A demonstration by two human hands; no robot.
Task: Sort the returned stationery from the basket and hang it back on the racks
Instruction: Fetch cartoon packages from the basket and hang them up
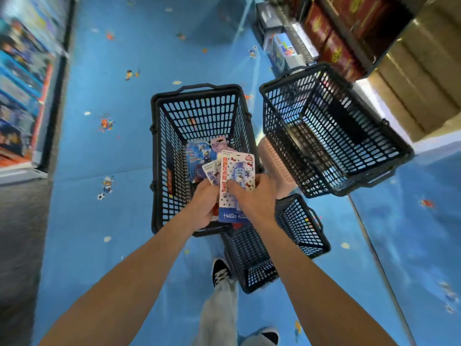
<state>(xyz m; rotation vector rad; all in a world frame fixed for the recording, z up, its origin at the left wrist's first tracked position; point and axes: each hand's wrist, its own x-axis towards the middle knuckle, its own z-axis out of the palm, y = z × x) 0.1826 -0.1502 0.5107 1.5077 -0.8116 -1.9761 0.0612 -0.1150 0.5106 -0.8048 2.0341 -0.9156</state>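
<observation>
Here the left hand [203, 208] and right hand [254, 198] grip carded packs [237, 168] over the basket [157, 146], hiding their lower edges.

A basket [199, 113] stands on the floor [112, 71] at the centre of the frame, with loose packets [198, 152] in its bottom. Over its near end, the left hand [204, 206] and right hand [254, 196] grip the held packets [235, 178] between them. A second basket [287, 126] sits tilted to the right, and a smaller basket [301, 228] is below it. Shelves line the left edge [22, 96] and the upper right [336, 38].

The blue band of the card pack [237, 166] reads "Hello Ki…"
</observation>
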